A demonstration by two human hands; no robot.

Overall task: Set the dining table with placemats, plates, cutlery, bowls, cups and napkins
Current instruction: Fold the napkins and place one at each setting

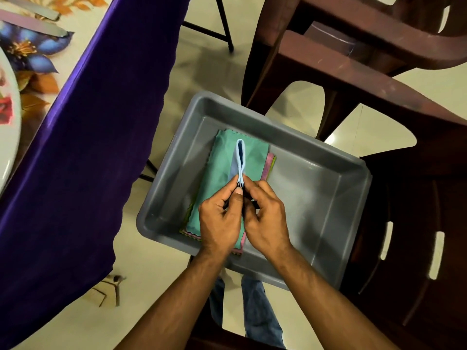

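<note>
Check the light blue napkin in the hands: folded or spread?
Folded: the light blue napkin shows as a narrow doubled loop, pinched by left hand and right hand.

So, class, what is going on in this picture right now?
A person stands over a grey tub on a brown chair. Both the left hand and the right hand pinch a folded light blue napkin above a stack of napkins in the tub. The table is to the left.

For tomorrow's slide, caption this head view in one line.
Both hands pinch a folded pale blue napkin above napkins in a grey tray.
</note>
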